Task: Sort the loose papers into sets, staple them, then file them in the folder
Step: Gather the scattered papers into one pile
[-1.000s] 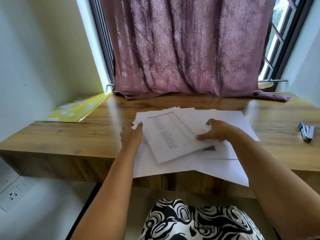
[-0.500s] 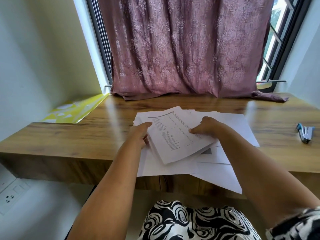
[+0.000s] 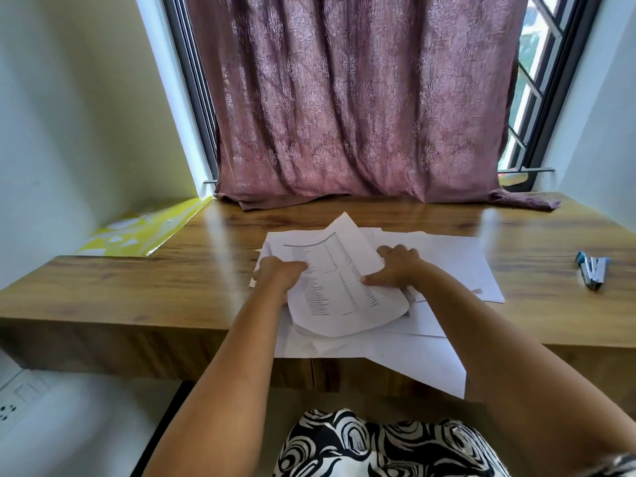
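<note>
Both bare forearms reach forward, the left grip (image 3: 280, 275) curled with knuckles up, the right grip (image 3: 395, 270) just beside it, thumb extended toward the left, fingers bent.

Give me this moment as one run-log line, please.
phase: sorting | left hand: grips printed sheet | right hand: grips same sheet | stapler: untouched

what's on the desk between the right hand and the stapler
In the head view, from the right hand toward the stapler lie spread white papers, then a bare strip of wooden desk.
</note>
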`<action>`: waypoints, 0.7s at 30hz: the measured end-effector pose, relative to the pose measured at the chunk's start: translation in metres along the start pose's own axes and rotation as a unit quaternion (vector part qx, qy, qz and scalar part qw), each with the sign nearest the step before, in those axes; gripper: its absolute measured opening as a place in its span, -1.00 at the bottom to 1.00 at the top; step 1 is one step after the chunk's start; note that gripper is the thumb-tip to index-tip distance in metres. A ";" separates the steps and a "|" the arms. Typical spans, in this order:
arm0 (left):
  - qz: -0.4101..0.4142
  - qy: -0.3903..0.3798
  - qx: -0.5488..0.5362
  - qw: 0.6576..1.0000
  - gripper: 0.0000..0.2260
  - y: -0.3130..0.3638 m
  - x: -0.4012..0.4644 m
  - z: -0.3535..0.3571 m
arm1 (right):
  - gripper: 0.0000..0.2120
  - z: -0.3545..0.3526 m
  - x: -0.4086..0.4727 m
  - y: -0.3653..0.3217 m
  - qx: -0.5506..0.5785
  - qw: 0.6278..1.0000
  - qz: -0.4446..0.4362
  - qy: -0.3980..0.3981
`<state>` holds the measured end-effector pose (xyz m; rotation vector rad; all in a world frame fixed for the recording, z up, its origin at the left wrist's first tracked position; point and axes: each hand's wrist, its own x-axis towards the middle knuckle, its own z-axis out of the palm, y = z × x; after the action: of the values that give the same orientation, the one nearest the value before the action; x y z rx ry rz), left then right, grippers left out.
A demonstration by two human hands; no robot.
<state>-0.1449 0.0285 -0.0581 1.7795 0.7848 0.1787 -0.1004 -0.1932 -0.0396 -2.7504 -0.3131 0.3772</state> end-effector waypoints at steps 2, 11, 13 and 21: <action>-0.006 -0.042 -0.082 0.996 -0.47 -0.004 0.003 -0.003 | -0.22 0.002 0.001 0.000 -0.039 0.999 0.004 0.027; 0.109 -0.077 -0.077 0.988 -0.54 -0.002 -0.011 -0.009 | -0.40 -0.001 0.001 0.010 0.288 0.957 -0.027 -0.006; 0.213 -0.064 -0.120 0.968 -0.61 0.004 -0.019 -0.012 | -0.39 -0.003 0.001 0.012 0.301 0.950 -0.049 0.064; 0.437 -0.043 -0.244 0.864 -0.74 0.063 -0.055 -0.016 | -0.53 -0.041 -0.022 -0.008 0.411 0.822 -0.201 0.338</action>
<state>-0.1683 -0.0002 0.0182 1.5099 -0.1932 0.8164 -0.1107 -0.2042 0.0051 -1.7320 -0.3997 -0.4806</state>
